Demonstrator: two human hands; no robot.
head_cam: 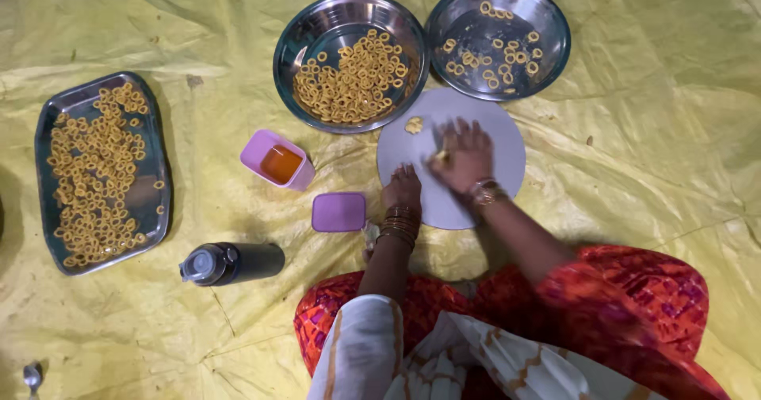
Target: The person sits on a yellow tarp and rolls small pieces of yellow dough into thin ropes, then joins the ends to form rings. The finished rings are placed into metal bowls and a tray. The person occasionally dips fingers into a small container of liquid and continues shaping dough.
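Pale dough strip (438,157) lies pressed under the spread fingers (458,137) of the right hand (466,159) on the round grey board (507,142). The left hand (403,187) rests at the board's near-left edge; I cannot tell its finger state. A small dough lump (414,125) sits near the board's far rim. Two steel bowls (317,27) of dough rings (353,79) crowd that rim; open yellow sheet (650,154) lies to the right.

Yellow sheet (634,170) carries bowls, tray, board, perhaps a flask.
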